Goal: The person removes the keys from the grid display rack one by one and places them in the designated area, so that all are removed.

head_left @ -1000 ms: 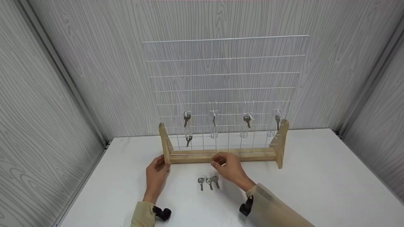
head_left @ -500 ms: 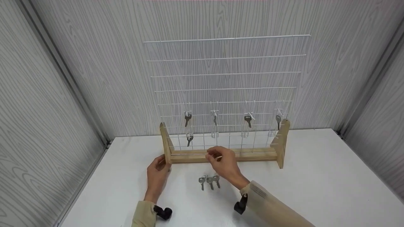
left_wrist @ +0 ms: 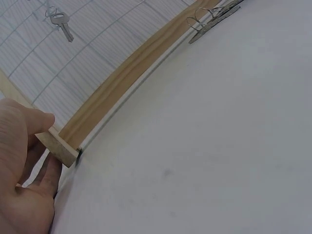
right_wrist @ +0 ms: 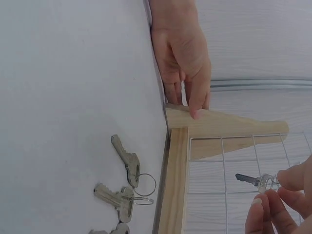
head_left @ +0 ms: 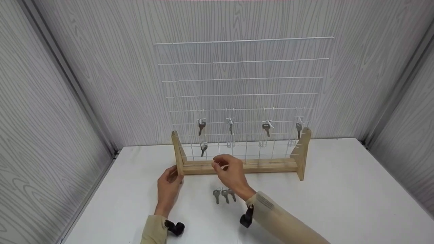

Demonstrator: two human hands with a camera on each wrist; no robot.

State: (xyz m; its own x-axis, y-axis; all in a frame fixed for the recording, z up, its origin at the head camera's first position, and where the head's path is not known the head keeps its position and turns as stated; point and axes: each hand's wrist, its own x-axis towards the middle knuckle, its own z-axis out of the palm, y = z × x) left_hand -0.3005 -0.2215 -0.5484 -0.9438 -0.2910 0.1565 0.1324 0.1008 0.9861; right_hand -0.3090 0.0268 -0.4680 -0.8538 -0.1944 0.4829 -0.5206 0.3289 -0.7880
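My left hand (head_left: 168, 189) grips the foot of the left wooden upright (left_wrist: 58, 148) of a wire-grid rack (head_left: 244, 168); the left wrist view shows its thumb and fingers on either side of the wood. My right hand (head_left: 231, 171) is raised before the rack's base rail, thumb and fingers bent and a little apart, with nothing visible in it. Just beyond its fingertips in the right wrist view hangs a key (right_wrist: 263, 183). That same key (head_left: 203, 149) is the lower row's leftmost. Several keys (head_left: 202, 127) hang above. Three ringed keys (head_left: 217, 196) lie on the tabletop.
Bare white hooks (head_left: 262, 144) stick out along the lower row, right of the hanging key. The rack's right wooden upright (head_left: 303, 152) stands on the white table (head_left: 356, 189). Wood-grain panels (head_left: 84, 51) enclose the back and sides.
My right hand has shifted left and slightly up along the base rail, away from above the tabletop keys. My left hand keeps its grip on the upright.
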